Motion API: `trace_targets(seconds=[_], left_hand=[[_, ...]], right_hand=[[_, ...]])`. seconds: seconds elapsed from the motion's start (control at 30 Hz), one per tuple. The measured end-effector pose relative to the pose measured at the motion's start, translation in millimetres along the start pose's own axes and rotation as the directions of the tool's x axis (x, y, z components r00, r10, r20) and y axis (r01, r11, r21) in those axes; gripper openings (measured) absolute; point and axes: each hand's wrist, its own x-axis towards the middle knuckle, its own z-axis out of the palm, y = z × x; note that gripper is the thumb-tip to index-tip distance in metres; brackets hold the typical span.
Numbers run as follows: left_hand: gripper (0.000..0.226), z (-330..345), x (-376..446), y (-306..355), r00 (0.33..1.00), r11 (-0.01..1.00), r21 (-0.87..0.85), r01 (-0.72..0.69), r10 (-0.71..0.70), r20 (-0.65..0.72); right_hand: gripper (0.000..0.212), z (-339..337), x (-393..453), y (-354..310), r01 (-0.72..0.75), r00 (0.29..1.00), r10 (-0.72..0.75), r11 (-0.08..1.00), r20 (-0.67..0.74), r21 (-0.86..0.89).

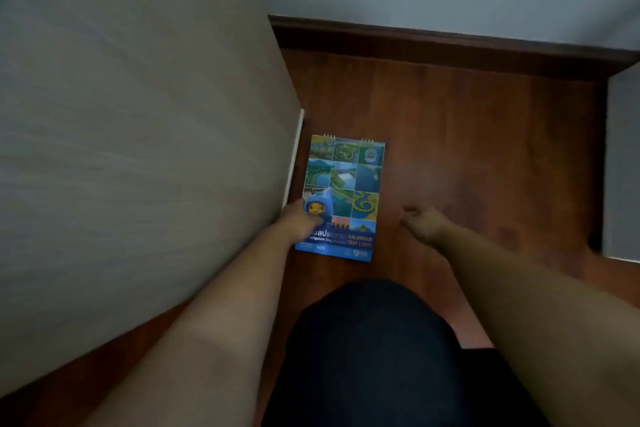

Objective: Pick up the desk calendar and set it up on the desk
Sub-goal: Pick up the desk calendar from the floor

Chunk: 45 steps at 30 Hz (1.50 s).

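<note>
The desk calendar [343, 196] lies flat on the wooden floor [467, 135], just beside the pale table [138, 114] panel on my left. My left hand [300, 220] rests on its lower left corner (grip too blurred to tell), while my right hand [424, 224] hovers nearby, fingers loosely spread, holding nothing.

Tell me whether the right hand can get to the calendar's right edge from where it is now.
Probably yes. The right hand hovers open over bare wooden floor just right of the calendar, with nothing between them. The left hand already rests on the cover's lower left, away from that edge.
</note>
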Motion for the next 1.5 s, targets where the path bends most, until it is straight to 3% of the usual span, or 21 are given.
trace_targets(seconds=[0.07, 0.13, 0.27, 0.47, 0.57, 0.63, 0.7, 0.73, 0.83, 0.93, 1.13, 1.27, 1.43, 1.5], left_hand=[[0.087, 5.8, 14.5, -6.9, 1.000, 1.000, 0.010, -0.018, 0.018, 0.002], [0.099, 8.4, 10.8, -5.6, 1.000, 0.999, -0.037, 0.015, -0.015, 0.012], [0.095, 22.3, 7.4, -11.4, 0.998, 0.977, -0.205, 0.065, -0.058, 0.039], [0.092, 37.1, 11.3, -16.8, 0.987, 0.913, -0.375, 0.158, -0.148, 0.056], [0.077, 49.8, 7.9, -16.4, 0.968, 0.850, -0.471, 0.237, -0.166, 0.187], [0.072, 58.7, 3.9, -16.5, 0.944, 0.801, -0.514, 0.306, -0.186, 0.273], [0.069, 65.9, 2.0, -18.0, 0.931, 0.770, -0.541, 0.339, -0.192, 0.310], [0.066, 67.6, 0.0, -16.6, 0.928, 0.776, -0.527, 0.346, -0.202, 0.313], [0.053, 71.9, -0.9, -14.3, 0.935, 0.811, -0.476, 0.340, -0.240, 0.260], [0.054, 68.3, -9.1, -5.7, 0.961, 0.789, -0.550, 0.275, -0.214, 0.174], [0.069, 30.3, -85.3, 35.3, 0.964, 0.693, -0.673, 0.259, -0.144, 0.223], [0.050, 6.9, -167.4, 86.1, 0.984, 0.685, -0.709, 0.166, -0.070, 0.162], [0.077, -20.8, -280.5, 146.0, 0.986, 0.689, -0.711, 0.143, -0.035, 0.164], [0.068, -33.6, -336.4, 170.5, 0.985, 0.680, -0.717, 0.153, -0.046, 0.166]], right_hand=[[0.048, 4.7, 11.9, 6.8, -0.024, 1.000, 0.024, 0.999, -0.007, 0.036], [0.049, 9.4, 21.2, 13.6, -0.057, 0.998, 0.057, 0.998, 0.010, 0.039], [0.051, 17.0, 28.8, 12.3, -0.076, 0.996, 0.073, 0.996, 0.059, 0.045], [0.034, 34.8, 47.7, 12.1, -0.098, 0.994, 0.082, 0.964, 0.074, 0.249], [0.026, 52.6, 57.7, 26.0, -0.084, 0.994, 0.059, 0.947, 0.088, 0.311], [0.048, 56.0, 68.4, 39.7, -0.143, 0.990, 0.129, 0.928, 0.063, 0.344], [0.030, 47.8, 65.5, 39.7, -0.150, 0.988, 0.153, 0.909, 0.024, 0.388], [0.012, 43.6, 60.1, 35.8, -0.167, 0.985, 0.164, 0.879, 0.045, 0.446], [0.021, 36.5, 41.2, 25.7, -0.239, 0.968, 0.164, 0.831, 0.189, 0.503], [0.015, 29.7, 33.3, 26.5, -0.196, 0.975, 0.121, 0.864, 0.185, 0.464], [0.020, -21.9, -40.1, 6.1, -0.183, 0.973, 0.075, 0.825, 0.218, 0.534], [0.019, -72.3, -119.8, -15.5, -0.121, 0.989, 0.043, 0.784, 0.141, 0.609], [0.021, -144.2, -243.1, -35.4, -0.058, 0.996, -0.007, 0.723, 0.092, 0.688], [0.021, -170.1, -292.0, -39.6, -0.080, 0.991, -0.021, 0.700, 0.132, 0.710]])
